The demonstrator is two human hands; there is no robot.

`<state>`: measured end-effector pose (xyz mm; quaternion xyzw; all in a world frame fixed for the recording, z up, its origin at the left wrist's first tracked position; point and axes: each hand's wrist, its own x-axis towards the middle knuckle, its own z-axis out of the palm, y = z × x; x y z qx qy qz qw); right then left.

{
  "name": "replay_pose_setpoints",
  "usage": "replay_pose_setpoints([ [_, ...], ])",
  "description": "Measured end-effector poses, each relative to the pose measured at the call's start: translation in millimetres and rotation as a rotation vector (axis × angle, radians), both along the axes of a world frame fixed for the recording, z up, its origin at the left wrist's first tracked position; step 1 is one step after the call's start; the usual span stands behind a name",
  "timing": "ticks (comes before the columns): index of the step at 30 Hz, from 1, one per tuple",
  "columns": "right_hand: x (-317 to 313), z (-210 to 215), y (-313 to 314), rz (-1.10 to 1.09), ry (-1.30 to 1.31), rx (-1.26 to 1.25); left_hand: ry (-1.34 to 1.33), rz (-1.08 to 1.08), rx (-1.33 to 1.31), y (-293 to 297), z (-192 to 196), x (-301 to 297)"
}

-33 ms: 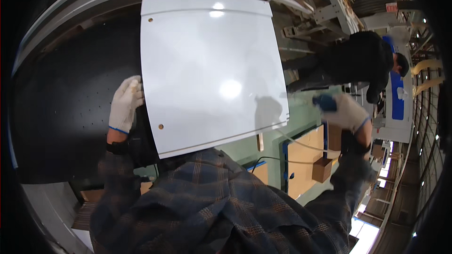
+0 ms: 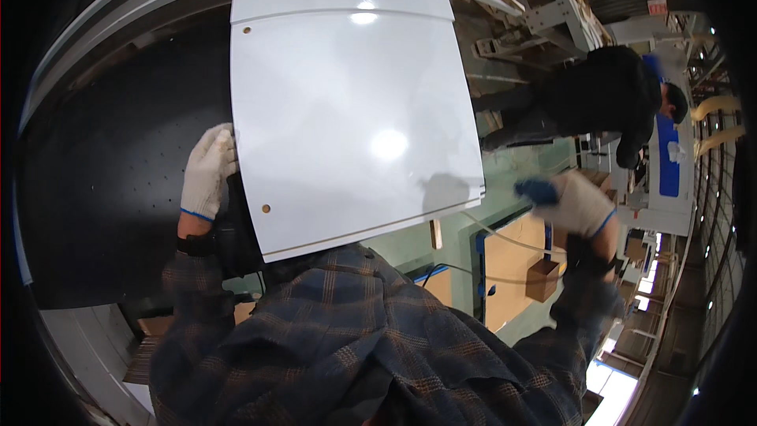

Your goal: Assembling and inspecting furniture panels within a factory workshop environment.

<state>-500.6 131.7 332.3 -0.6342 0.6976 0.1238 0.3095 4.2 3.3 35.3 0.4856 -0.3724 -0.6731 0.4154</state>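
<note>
Black desk (image 2: pixel 110 189): dark flat bed with fine dots, fills the area left of the panel and runs under it. Pale curved rim of the desk above the panel.

Panel (image 2: pixel 355 110): big glossy white sheet, lying over the desk's right part, small round holes near its upper-left and lower-left corners, groove line along top and bottom edges. Lamp glare on its face.

Other person (image 2: pixel 607 95): dark clothing, bent over, well to the right of the panel, beside a white and blue machine.

Own plaid sleeves just below the panel's bottom edge.

Left hand (image 2: pixel 207 172): white knit glove, blue cuff, at the panel's left edge, fingers curled against it. Whether they wrap under the edge, can't tell. Dark object just below the hand, partly hidden by the panel.

Right hand (image 2: pixel 572 203): same glove, clear of the panel off its lower-right corner, closed around a small blue thing (image 2: pixel 536 190). A thin light cord runs from there back toward the panel corner.

Cardboard box (image 2: pixel 542 280): small, on the floor below the right hand.
</note>
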Motion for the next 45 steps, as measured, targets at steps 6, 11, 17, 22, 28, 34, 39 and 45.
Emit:
replay_pose_setpoints([
  [6, 35, -97, 100, 0.083, -0.377, 0.122, -0.321, -0.068, 0.012, -7, 7, -15],
  [11, -2, -224, 113, -0.062, -0.520, -0.235, -0.300, -0.134, 0.054, -27, 2, -11],
  [17, -24, -268, 121, -0.238, 0.055, -0.178, -0.136, -0.132, 0.088, -46, 2, -4],
  [22, -80, -144, 74, -0.185, 0.082, -0.171, -0.101, -0.127, 0.042, -68, 2, -11],
  [28, -73, -117, -74, -0.117, -0.013, -0.365, -0.124, -0.097, 0.005, -82, -17, -12],
  [34, -50, -190, -178, -0.124, 0.051, -0.206, -0.055, -0.115, -0.059, -78, -3, -17],
  [39, -53, -203, -180, -0.251, -0.039, -0.225, -0.348, -0.411, -0.010, -76, 27, -4],
  [45, -41, -176, -154, -0.667, -0.605, -0.029, 0.086, -0.257, -0.152, -25, 67, -8],
])
